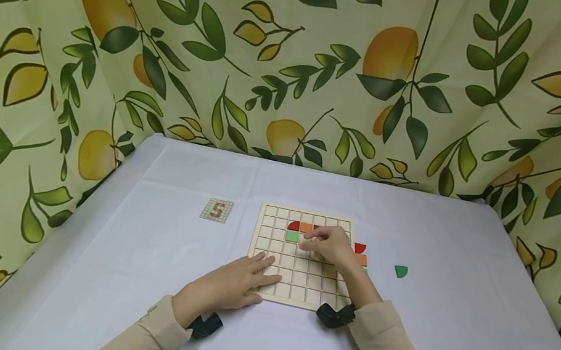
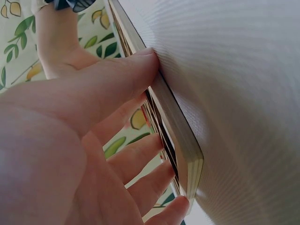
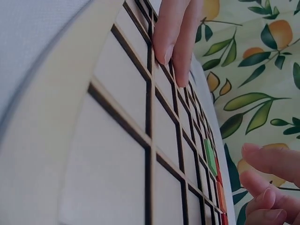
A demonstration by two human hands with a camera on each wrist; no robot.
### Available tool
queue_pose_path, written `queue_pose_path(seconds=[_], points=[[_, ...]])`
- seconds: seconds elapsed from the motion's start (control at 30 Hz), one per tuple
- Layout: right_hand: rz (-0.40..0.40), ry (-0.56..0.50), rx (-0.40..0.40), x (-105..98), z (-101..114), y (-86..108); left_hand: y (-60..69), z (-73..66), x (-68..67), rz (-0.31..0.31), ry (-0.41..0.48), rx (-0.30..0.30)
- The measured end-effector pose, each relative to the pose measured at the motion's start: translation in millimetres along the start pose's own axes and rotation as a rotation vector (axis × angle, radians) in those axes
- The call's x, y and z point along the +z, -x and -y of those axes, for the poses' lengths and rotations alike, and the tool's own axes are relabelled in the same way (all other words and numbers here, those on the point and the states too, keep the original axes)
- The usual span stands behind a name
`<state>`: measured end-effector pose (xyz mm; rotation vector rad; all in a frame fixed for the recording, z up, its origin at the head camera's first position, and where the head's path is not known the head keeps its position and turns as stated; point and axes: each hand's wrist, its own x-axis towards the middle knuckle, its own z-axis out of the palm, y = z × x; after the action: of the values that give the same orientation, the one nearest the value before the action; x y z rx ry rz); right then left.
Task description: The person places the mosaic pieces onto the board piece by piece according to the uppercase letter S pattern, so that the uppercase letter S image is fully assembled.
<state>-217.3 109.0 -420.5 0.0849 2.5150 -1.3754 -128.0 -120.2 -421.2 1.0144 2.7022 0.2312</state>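
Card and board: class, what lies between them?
Only bare white cloth lies between the card and the board; the head view shows this stretch.

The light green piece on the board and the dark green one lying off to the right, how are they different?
The light green piece is square, while the dark green piece has a rounded edge. The first is pale and bright; the second is a deeper shade. The first sits in the grid board, the second on the white cloth. Both are green.
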Motion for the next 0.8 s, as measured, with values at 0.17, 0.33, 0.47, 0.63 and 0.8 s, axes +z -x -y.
queue_pose_path(seconds=[0.17, 0.33, 0.47, 0.63, 0.8], points=[[0.013, -0.013, -0.035, -5, -1, 4.5, 0.0, 0.3, 0.9, -0.006, -0.012, 0.007], [0.018, -0.015, -0.049, -11, -2, 8.7, 0.0, 0.1, 1.7, -0.015, -0.015, 0.019], [0.012, -0.014, -0.054, -17, -6, 12.3, 0.4, 0.4, 1.8, -0.014, -0.012, 0.017], [0.008, -0.006, -0.057, -26, -9, 17.4, 0.6, 0.1, 1.1, -0.014, -0.013, 0.019], [-0.004, 0.021, -0.044, -33, -13, 19.9, 0.5, 0.4, 1.1, -0.013, -0.004, 0.02]])
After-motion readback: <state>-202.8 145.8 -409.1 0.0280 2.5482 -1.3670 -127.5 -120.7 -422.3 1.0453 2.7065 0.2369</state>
